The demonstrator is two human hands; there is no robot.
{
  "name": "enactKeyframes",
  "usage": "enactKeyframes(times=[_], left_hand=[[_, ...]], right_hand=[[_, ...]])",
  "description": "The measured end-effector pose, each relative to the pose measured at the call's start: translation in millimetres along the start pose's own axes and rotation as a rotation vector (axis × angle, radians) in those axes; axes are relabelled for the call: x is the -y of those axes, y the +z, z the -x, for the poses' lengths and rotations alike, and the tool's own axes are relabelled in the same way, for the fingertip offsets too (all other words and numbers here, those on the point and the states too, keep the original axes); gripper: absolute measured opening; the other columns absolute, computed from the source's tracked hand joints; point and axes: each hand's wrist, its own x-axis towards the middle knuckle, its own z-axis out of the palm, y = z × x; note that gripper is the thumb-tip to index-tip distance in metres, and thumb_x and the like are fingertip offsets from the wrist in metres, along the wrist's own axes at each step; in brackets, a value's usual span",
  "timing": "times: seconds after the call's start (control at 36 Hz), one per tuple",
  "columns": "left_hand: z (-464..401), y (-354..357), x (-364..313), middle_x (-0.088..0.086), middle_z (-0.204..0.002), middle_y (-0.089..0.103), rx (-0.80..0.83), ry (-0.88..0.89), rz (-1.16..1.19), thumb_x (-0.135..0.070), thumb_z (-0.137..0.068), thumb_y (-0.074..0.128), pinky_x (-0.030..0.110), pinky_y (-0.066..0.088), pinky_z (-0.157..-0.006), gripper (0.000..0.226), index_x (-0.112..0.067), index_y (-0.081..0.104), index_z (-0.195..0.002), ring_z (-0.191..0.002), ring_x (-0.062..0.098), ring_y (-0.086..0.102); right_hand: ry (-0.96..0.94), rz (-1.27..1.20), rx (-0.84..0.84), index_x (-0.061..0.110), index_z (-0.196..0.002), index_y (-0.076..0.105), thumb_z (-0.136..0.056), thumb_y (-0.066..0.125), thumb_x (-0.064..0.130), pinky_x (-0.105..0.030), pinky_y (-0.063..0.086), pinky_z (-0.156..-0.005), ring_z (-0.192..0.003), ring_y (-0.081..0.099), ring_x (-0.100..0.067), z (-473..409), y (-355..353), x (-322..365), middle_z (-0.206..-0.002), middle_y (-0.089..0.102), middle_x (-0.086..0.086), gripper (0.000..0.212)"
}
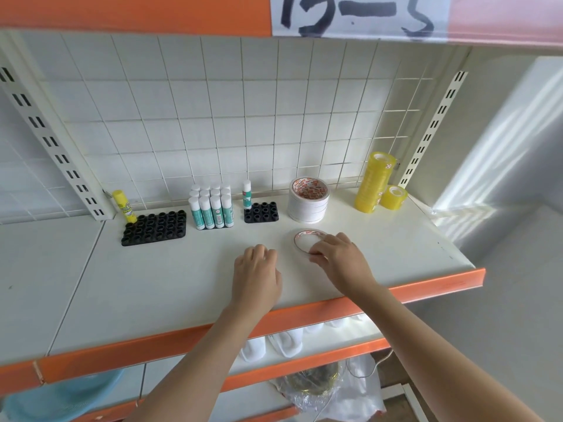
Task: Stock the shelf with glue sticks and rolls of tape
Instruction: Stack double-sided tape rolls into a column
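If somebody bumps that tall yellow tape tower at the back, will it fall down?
Probably, yes. The tall yellow tape stack is much taller than it is wide, so a sideways nudge would likely topple it. It looks like separate rolls piled up, so they might slide apart. Each roll is round, so fallen ones could roll along the shelf like the small yellow roll could.

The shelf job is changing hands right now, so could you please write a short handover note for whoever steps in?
Right hand grips a thin white tape roll lying flat on the shelf. Left hand rests open beside it, holding nothing.
Done: stack of white tape rolls; tall stack of yellow tape with one roll beside it; full tray of teal glue sticks.
Left: place the held roll; large black tray has one yellow glue stick, small tray has one teal stick.
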Motion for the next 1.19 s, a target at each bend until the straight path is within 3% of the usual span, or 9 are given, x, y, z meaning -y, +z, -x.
enactKeyframes(times=[0.17, 0.31, 0.44, 0.64, 0.81, 0.97, 1.11, 1.19], left_hand=[[-0.3, -0.7, -1.3, 0.006, -0.077, 0.057, -0.013, 0.003, -0.008, -0.006, -0.061, 0.073, 0.039, 0.047, -0.058, 0.021, -0.011, 0.063, -0.078, -0.071, 0.03, 0.057], [-1.0, -1.0, -2.2, 0.006, -0.076, 0.056, -0.009, 0.003, -0.006, -0.008, -0.061, 0.073, 0.039, 0.047, -0.058, 0.021, -0.012, 0.062, -0.078, -0.071, 0.029, 0.056], [0.1, -1.0, -2.8, 0.006, -0.079, 0.057, -0.011, -0.001, 0.002, -0.008, -0.064, 0.073, 0.039, 0.048, -0.06, 0.02, -0.012, 0.063, -0.08, -0.073, 0.029, 0.056], [0.8, 1.0, -0.9, 0.004, -0.083, 0.056, 0.008, -0.009, 0.005, -0.011, -0.069, 0.068, 0.039, 0.047, -0.064, 0.016, -0.014, 0.061, -0.083, -0.077, 0.027, 0.055], [0.4, 1.3, -0.9, 0.004, -0.081, 0.056, -0.008, 0.002, 0.007, -0.011, -0.066, 0.068, 0.039, 0.048, -0.062, 0.017, -0.014, 0.06, -0.081, -0.075, 0.027, 0.055], [-0.5, 1.3, -1.2, 0.004, -0.08, 0.055, -0.01, 0.007, -0.001, -0.012, -0.065, 0.068, 0.038, 0.048, -0.062, 0.017, -0.014, 0.059, -0.078, -0.074, 0.027, 0.054], [0.5, 0.5, -1.6, 0.003, -0.08, 0.055, -0.008, 0.005, 0.009, -0.011, -0.066, 0.066, 0.038, 0.048, -0.062, 0.016, -0.015, 0.058, -0.078, -0.074, 0.027, 0.054], [-0.2, -0.6, -2.1, 0.003, -0.079, 0.055, -0.004, 0.003, 0.006, -0.011, -0.065, 0.07, 0.038, 0.048, -0.062, 0.018, -0.016, 0.058, -0.078, -0.074, 0.026, 0.054]], right_hand=[[0.026, -0.019, -0.271, 0.009, -0.079, 0.068, -0.08, 0.07, 0.018, -0.043, 0.048, -0.058, -0.073, 0.056, -0.035, -10.2, -23.2, 1.2, -0.077, 0.062, -0.008, 0.009], [0.012, 0.01, -0.365, 0.009, -0.08, 0.066, -0.081, 0.065, 0.021, -0.04, 0.045, -0.058, -0.073, 0.054, -0.034, -38.6, -37.8, 3.7, -0.08, 0.063, -0.009, 0.012], [0.039, 0.072, -0.276, 0.008, -0.089, 0.07, -0.084, 0.068, 0.019, -0.043, 0.046, -0.066, -0.083, 0.055, -0.037, -80.4, -37.1, 1.4, -0.09, 0.065, -0.011, 0.012], [0.112, 0.14, -0.11, 0.015, -0.1, 0.069, -0.094, 0.058, 0.026, -0.04, 0.041, -0.081, -0.103, 0.048, -0.03, -108.1, -28.7, -0.9, -0.11, 0.062, -0.004, 0.017], [0.157, 0.086, -0.047, 0.015, -0.099, 0.069, -0.094, 0.059, 0.026, -0.036, 0.035, -0.08, -0.106, 0.046, -0.027, -105.7, -21.9, -5.2, -0.112, 0.061, -0.002, 0.016], [0.162, 0.047, -0.058, 0.015, -0.101, 0.069, -0.093, 0.059, 0.028, -0.039, 0.04, -0.084, -0.107, 0.047, -0.028, -107.8, -21.7, -4.7, -0.111, 0.063, -0.003, 0.018], [0.174, 0.048, -0.04, 0.019, -0.102, 0.069, -0.094, 0.058, 0.03, -0.035, 0.032, -0.079, -0.108, 0.045, -0.028, -110.2, -21.3, -1.8, -0.104, 0.068, -0.002, 0.017], [0.183, 0.045, -0.023, 0.018, -0.101, 0.069, -0.094, 0.058, 0.03, -0.037, 0.036, -0.081, -0.108, 0.046, -0.028, -111.2, -21.4, -0.8, -0.093, 0.067, -0.007, 0.018]])
